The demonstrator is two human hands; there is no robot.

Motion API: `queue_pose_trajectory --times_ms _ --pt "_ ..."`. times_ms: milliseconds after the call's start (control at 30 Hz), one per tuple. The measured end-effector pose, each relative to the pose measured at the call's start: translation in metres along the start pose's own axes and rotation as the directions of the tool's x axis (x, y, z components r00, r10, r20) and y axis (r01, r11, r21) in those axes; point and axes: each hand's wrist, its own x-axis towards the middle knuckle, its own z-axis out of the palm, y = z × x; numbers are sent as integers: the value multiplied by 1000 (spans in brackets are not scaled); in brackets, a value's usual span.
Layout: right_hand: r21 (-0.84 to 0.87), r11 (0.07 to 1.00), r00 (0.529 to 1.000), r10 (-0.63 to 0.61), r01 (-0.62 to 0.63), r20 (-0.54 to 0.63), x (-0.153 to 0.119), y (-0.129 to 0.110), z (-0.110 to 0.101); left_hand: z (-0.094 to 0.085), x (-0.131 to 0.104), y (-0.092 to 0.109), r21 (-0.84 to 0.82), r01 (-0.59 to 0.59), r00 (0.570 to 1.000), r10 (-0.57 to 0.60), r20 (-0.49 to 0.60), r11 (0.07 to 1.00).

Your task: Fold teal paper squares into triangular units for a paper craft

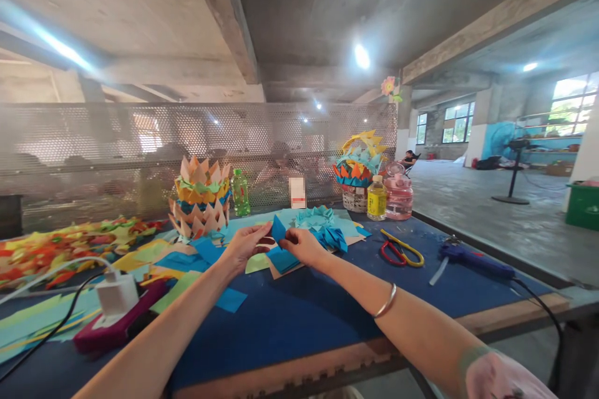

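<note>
Bright daylight from far-right windows (573, 96) plus glaring round ceiling lamp (361, 56), soft shadows, wide-angle stretching at edges, blurred behind perforated metal mesh screen (140, 149).

A pair of scissors (401, 251) with red and yellow handles is laid on the blue table (304, 318) right of centre, and a blue glue gun (472, 258) is set further right, its cord trailing toward the lower right. A paper basket (201, 199) is stood at centre left beside a green bottle (240, 192). A yellow bottle (377, 197) and a pink jar (399, 194) are placed at upper right of the table. At lower left, what appears to be a white charger (116, 292) is rested on a magenta case.
</note>
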Motion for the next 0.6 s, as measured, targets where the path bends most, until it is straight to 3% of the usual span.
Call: queue_pose_trajectory --times_ms 600 --pt "101 995 998 -12 19 -62 1 4 1 -2 1 -5 67 -16 999 18 -29 998"
